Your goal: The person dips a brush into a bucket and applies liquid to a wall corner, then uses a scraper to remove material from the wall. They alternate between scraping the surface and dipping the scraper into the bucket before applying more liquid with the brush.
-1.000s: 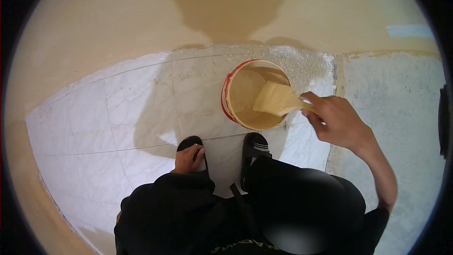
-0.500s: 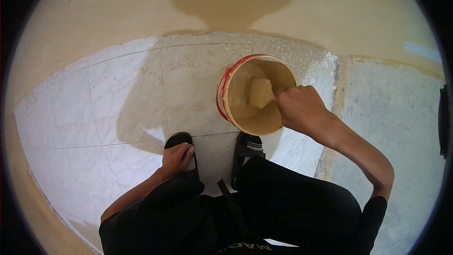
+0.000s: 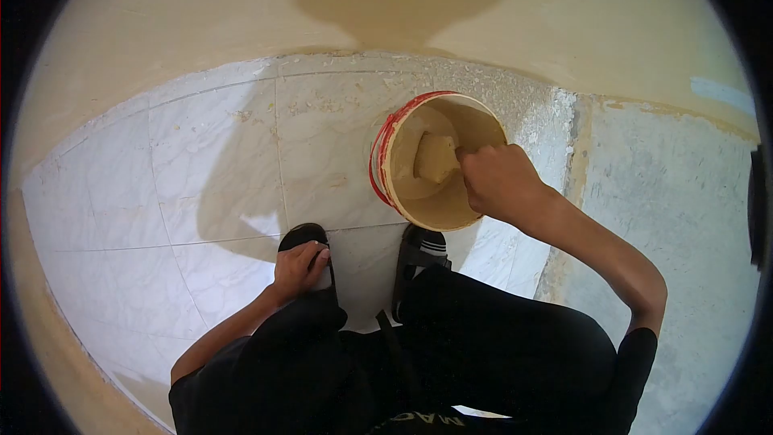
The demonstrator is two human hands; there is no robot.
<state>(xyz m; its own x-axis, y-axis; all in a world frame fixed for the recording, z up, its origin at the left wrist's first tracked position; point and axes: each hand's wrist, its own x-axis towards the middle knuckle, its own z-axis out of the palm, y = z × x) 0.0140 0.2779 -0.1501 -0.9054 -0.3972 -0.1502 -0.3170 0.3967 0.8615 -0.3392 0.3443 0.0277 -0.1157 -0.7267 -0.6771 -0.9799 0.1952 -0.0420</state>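
A round bucket (image 3: 386, 163) with a red-smeared rim and a red handle stands on the tiles in front of my feet, its inside coated with tan paste. My right hand (image 3: 501, 184) is closed at its right side, gripping a tool whose paste-covered block-shaped head (image 3: 436, 158) is down inside the bucket. The tool's handle is mostly hidden by my fingers. My left hand (image 3: 299, 269) hangs over my left knee, near the left sandal, with its fingers loosely bent and nothing visible in them.
A tan wall (image 3: 185, 16) curves across the top, with bits of debris on the tiled floor (image 3: 217, 153) along its foot. My sandals (image 3: 422, 243) are below the bucket. A rough grey surface (image 3: 668, 185) lies at the right.
The tool's head has shifted slightly left within the bucket, and my right hand has moved left with it. My left hand has barely moved.
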